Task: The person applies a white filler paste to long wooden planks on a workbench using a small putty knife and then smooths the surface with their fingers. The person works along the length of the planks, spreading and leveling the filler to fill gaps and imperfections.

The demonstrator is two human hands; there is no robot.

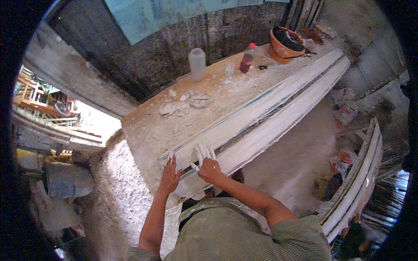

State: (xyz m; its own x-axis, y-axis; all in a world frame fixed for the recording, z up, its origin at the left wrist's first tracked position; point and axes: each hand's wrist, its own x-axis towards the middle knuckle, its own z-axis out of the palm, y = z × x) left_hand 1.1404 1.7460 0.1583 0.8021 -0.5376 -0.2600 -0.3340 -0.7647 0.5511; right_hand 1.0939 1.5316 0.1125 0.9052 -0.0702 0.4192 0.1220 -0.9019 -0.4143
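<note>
Two long white plaster-like strips (261, 102) lie side by side on a work table (143, 126), with a dark gap between them. My right hand (208, 167) rests on the strips' near end, fingers stretched out and spread, coated white. At the same end, by the left edge of the strips, is my left hand (171, 175). Its whitened fingers are extended and nothing shows in its grip. A thin blue-green line runs along the left strip's edge. The undersides of both hands are hidden.
On the table stand a translucent plastic container (197, 63), a red-capped bottle (246, 58) of dark liquid and an orange bowl (278, 48) with dark contents. Flat whitish lumps (198, 100) lie nearer. Another long white piece (363, 174) leans at right; a bucket (69, 180) stands at left.
</note>
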